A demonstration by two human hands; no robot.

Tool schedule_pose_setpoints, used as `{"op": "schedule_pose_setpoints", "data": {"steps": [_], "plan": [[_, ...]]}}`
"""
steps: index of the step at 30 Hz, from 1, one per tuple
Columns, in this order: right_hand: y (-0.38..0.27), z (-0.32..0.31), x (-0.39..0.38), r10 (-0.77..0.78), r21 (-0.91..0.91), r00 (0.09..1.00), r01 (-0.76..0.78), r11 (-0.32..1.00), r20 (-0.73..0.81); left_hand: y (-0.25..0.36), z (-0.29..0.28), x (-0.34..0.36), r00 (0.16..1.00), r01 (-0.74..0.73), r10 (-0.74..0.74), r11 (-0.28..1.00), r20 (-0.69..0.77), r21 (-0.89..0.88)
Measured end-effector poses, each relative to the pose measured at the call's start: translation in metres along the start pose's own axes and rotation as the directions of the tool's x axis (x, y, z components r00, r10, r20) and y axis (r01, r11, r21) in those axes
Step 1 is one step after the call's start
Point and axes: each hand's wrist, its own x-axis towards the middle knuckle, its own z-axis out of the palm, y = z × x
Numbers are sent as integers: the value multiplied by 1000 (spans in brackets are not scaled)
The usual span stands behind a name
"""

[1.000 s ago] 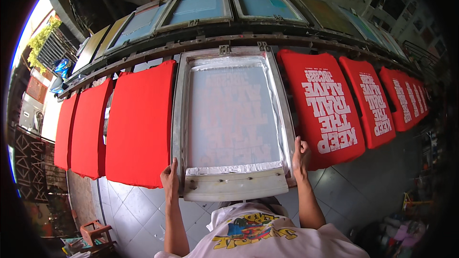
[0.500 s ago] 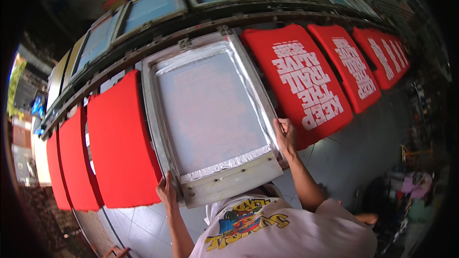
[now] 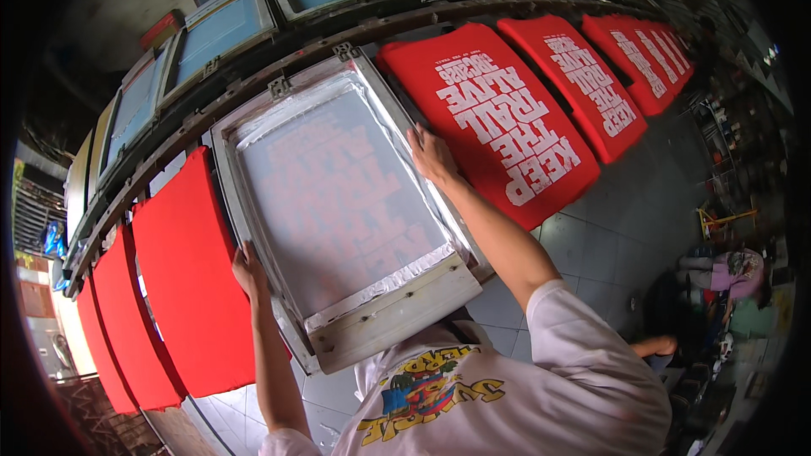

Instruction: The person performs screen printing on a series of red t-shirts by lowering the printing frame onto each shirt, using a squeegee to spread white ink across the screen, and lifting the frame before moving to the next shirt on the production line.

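A wooden-railed printing screen (image 3: 397,311) lies in front of me, hinged at its far edge. Its pale mesh (image 3: 325,194) is bordered with silver tape, and faint reddish letter shapes show through it. My left hand (image 3: 247,270) holds the left rail at about its middle, fingers curled at the edge. Farther up the opposite side, my right hand (image 3: 432,156) grips the right rail, its fingers over the edge. Right of the screen lies a red cloth (image 3: 405,76) with bold white lettering. A plain red cloth (image 3: 187,279) lies to the left.
More printed red cloths (image 3: 553,38) continue to the right, plain ones (image 3: 118,304) to the left. A long metal rail (image 3: 245,80) runs behind, with several blue-meshed screens (image 3: 221,29) beyond it. Grey tiled floor (image 3: 583,241) shows at right, near a person in pink (image 3: 735,274).
Both my hands are farther up the screen's side rails, the right one most. The view has shifted, so the screen sits farther left. Letter shapes show more clearly through the mesh.
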Motion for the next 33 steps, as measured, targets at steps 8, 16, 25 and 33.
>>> {"op": "schedule_pose_setpoints", "data": {"steps": [8,16,25,33], "plan": [[-26,-2,15,264,-124,961,-252,960,88,16,23,68,986,162,-156,983,-65,91],[-24,-5,12,292,-180,956,-280,943,43,27,28,66,962,273,-272,951,-27,143],[-14,5,22,191,-163,981,-182,970,37,27,25,70,962,271,-261,935,-75,230],[5,18,23,112,-253,990,-130,959,-86,38,30,66,952,298,-305,903,-27,309]]}}
